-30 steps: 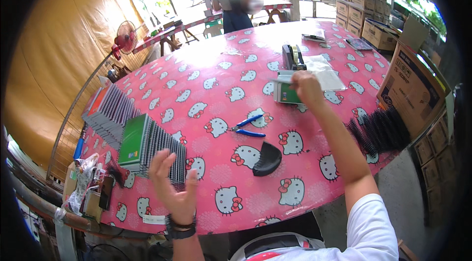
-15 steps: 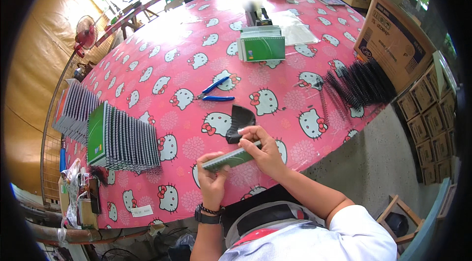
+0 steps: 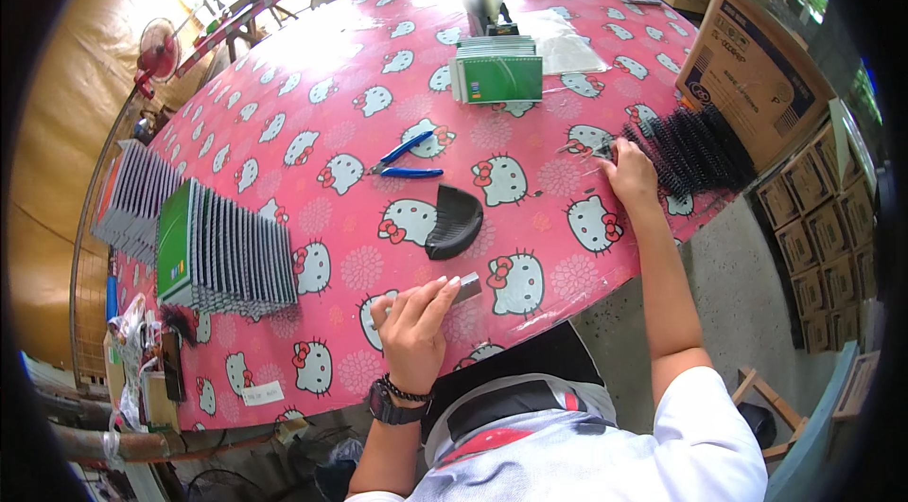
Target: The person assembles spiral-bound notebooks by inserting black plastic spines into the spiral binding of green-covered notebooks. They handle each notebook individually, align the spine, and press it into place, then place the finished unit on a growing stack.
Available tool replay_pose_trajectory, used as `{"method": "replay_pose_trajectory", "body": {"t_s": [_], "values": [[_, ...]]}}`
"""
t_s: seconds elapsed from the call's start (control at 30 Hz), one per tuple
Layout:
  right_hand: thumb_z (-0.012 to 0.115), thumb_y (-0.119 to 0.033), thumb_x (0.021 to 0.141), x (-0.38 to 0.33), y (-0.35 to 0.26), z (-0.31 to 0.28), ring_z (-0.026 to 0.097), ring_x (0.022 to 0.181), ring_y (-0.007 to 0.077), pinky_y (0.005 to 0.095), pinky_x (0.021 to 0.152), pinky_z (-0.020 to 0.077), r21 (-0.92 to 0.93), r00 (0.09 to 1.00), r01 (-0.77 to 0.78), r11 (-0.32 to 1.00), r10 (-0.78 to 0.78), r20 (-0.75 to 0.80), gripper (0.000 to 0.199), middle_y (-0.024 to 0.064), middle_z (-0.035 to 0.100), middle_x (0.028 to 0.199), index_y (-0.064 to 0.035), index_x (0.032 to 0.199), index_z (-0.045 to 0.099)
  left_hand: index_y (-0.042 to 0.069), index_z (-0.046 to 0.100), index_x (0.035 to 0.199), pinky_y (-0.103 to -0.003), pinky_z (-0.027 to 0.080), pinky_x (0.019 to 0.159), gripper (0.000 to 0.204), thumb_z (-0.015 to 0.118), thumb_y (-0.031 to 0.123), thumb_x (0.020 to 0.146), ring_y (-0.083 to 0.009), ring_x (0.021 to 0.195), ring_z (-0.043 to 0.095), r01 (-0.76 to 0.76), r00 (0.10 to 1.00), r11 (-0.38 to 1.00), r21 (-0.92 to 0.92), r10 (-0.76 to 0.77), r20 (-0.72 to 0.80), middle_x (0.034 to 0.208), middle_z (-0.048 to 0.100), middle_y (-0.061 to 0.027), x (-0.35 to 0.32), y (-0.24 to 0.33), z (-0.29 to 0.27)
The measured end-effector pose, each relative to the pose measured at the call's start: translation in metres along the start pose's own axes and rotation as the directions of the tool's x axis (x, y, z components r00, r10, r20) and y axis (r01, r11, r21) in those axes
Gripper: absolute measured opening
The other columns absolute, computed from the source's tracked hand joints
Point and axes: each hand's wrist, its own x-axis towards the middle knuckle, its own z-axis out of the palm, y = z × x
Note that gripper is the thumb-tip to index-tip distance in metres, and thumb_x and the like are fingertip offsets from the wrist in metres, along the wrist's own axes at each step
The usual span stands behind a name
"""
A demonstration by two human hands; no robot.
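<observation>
My left hand point(image 3: 413, 332) is closed round a small notebook point(image 3: 469, 286); only its end shows past the fingers, over the near table edge. My right arm stretches to the right, where my right hand point(image 3: 632, 173) pinches a thin black spiral binding coil at the left side of a pile of black binding coils point(image 3: 700, 154); the fingers hide most of it. A black curved holder point(image 3: 456, 223) lies just beyond my left hand. Farther off are blue-handled cutting pliers point(image 3: 409, 158), their handles spread.
Stacked spiral notebooks point(image 3: 236, 251) stand at the left. Another green-covered stack point(image 3: 501, 78) sits at the far middle, before a plastic sheet point(image 3: 567, 43). A cardboard box point(image 3: 747, 76) stands behind the coils. A pink patterned cloth point(image 3: 359, 268) covers the table; a fan point(image 3: 159, 50) is at far left.
My right hand has let go of the notebook and moved right and away to the coils. My left hand keeps the notebook, now turned and mostly covered by the fingers.
</observation>
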Motion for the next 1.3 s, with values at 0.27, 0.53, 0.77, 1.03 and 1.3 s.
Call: {"method": "replay_pose_trajectory", "body": {"t_s": [0.27,0.53,0.77,1.03,1.3], "values": [[0.052,0.01,0.082,-0.061,-0.072,-0.036,0.059,0.087,0.0216,0.0307,0.076,0.0478,0.65,0.843,0.312,0.693,-0.517,0.146,0.051,0.0147,0.059,0.1,-0.009,0.129,0.056,0.012,0.07,0.102,-0.032,0.039,0.073,0.029,0.064,0.002,0.075,-0.0168,0.082,0.061,-0.011,1.0,0.997,-0.072,0.009,-0.023,0.093,0.068,-0.0005,0.002,-0.008,0.001],[0.066,0.004,0.075,-0.106,-0.107,-0.045,0.062,0.088,0.0223,0.0326,0.075,0.0503,0.895,0.66,0.324,0.308,-0.751,0.02,0.03,0.0071,0.064,0.089,-0.0081,0.103,0.069,0.01,0.071,0.097,-0.03,0.04,0.072,0.023,0.067,0.0,0.076,-0.0175,0.079,0.062,-0.003,0.997,0.983,-0.186,0.016,0.069,0.087,0.069,-0.0026,0.013,-0.011,-0.008],[0.069,0.004,0.073,-0.102,-0.105,-0.043,0.061,0.089,0.0205,0.0318,0.076,0.05,0.937,0.617,0.244,0.25,-0.786,0.049,0.028,0.0056,0.064,0.09,-0.0069,0.098,0.068,0.011,0.07,0.098,-0.031,0.039,0.075,0.024,0.065,0.003,0.076,-0.0168,0.082,0.062,0.008,0.997,0.98,-0.196,0.009,0.083,0.091,0.07,-0.0009,0.01,-0.013,-0.008],[0.069,0.001,0.076,-0.104,-0.103,-0.039,0.059,0.087,0.0214,0.033,0.075,0.0483,0.879,0.577,0.427,0.213,-0.813,-0.083,0.024,0.0059,0.063,0.087,-0.0056,0.099,0.068,0.012,0.071,0.097,-0.031,0.04,0.074,0.025,0.065,0.002,0.075,-0.0171,0.081,0.062,0.007,0.997,0.977,-0.212,0.01,0.079,0.089,0.069,-0.0006,0.009,-0.012,-0.007],[0.064,-0.004,0.083,-0.104,-0.096,-0.041,0.06,0.083,0.0264,0.0362,0.072,0.0492,0.908,0.476,0.315,0.276,-0.874,0.1,0.028,0.0107,0.061,0.089,-0.0052,0.112,0.063,0.009,0.071,0.095,-0.03,0.039,0.072,0.022,0.068,0.002,0.075,-0.0179,0.079,0.061,0.023,0.997,0.978,-0.206,-0.007,0.079,0.085,0.068,-0.0025,0.011,-0.009,-0.009]]}}
